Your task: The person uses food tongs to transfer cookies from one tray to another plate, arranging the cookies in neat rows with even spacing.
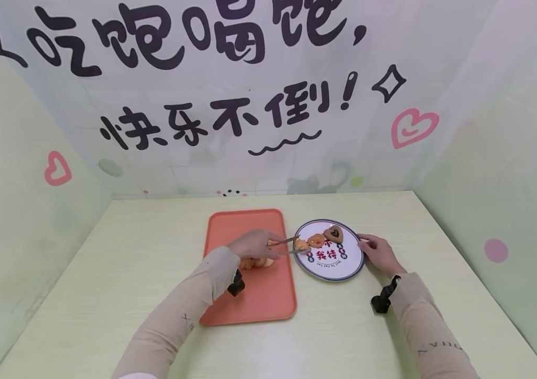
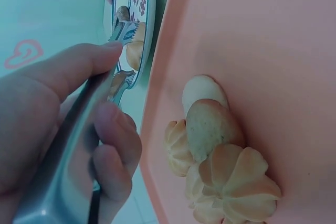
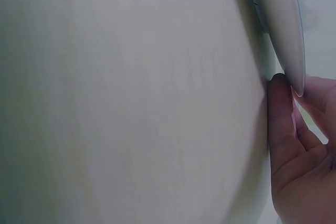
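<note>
1. The left hand (image 1: 255,244) grips metal tongs (image 2: 65,177), their tips on either side of a cookie (image 1: 302,245) at the plate's (image 1: 352,258) left edge.
2. The right hand (image 1: 380,255) pinches the plate's right rim.
3. Toward the plate's far edge lie a second cookie (image 1: 316,241) and a heart-marked one (image 1: 334,233).
4. Just beside the plate, the tray (image 1: 268,300) bears clustered cookies (image 2: 239,182).

Beige sleeves (image 1: 180,308), seemingly dark lettering (image 1: 440,346)
</note>
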Demonstrator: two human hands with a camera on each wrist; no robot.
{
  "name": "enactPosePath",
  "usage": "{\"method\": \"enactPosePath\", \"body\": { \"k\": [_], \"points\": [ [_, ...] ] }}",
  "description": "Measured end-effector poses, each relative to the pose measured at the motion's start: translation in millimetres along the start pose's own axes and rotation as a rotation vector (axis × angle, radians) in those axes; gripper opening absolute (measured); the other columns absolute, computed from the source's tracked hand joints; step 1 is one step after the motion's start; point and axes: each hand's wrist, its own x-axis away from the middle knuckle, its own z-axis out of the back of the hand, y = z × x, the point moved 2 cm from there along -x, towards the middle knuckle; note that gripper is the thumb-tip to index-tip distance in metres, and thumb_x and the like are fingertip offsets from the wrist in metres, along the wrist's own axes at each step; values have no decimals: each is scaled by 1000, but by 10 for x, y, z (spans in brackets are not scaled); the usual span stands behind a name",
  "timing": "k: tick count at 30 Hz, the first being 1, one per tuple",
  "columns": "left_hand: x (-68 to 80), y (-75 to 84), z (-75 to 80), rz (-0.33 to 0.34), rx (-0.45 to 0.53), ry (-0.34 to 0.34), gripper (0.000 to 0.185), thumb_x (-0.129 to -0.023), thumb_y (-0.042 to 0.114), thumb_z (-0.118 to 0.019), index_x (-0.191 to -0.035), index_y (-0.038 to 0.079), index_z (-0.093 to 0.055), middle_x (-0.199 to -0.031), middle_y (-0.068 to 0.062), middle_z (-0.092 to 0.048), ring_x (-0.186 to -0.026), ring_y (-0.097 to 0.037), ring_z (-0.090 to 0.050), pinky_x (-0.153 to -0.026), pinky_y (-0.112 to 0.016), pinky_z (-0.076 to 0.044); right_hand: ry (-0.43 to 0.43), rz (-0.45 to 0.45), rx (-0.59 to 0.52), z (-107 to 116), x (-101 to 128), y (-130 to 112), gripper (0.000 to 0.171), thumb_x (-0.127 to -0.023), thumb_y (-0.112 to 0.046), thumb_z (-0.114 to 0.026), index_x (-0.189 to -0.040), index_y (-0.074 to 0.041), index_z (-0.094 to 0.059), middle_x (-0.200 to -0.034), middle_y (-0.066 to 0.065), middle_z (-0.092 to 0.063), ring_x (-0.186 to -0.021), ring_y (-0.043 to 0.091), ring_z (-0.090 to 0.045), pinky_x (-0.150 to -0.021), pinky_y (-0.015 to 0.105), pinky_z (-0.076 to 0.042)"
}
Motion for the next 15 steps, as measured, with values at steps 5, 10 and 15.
{"method": "enactPosePath", "body": {
  "k": [5, 10, 15],
  "points": [
    [36, -23, 30, -16, -3, 13, 47, -79, 32, -66, -123, 21, -55, -98, 1, -64, -37, -10, -27, -39, -24, -28, -1, 10, -1, 3, -2, -4, 41, -92, -18, -49, -126, 4, -46, -90, 16, -56, -74, 20, -49, -62, 24, -42],
    [127, -57, 109, -24, 24, 35, 50, -77, 37, -67, -124, 21, -55, -95, 0, -63, -38, -11, -30, -38, -24, -29, -14, -2, -4, 3, 9, -26, 42, -92, -19, -49, -127, 4, -44, -92, 17, -56, -76, 20, -49, -63, 25, -42],
    [222, -124, 230, -30, -17, 77, 54, -78, 40, -65, -127, 23, -51, -75, 5, -55, -46, -11, -36, -43, -25, -32, -15, -12, -3, 11, 15, -44, 42, -92, -19, -48, -128, 4, -44, -95, 19, -56, -78, 22, -50, -64, 25, -42]
  ]
}}
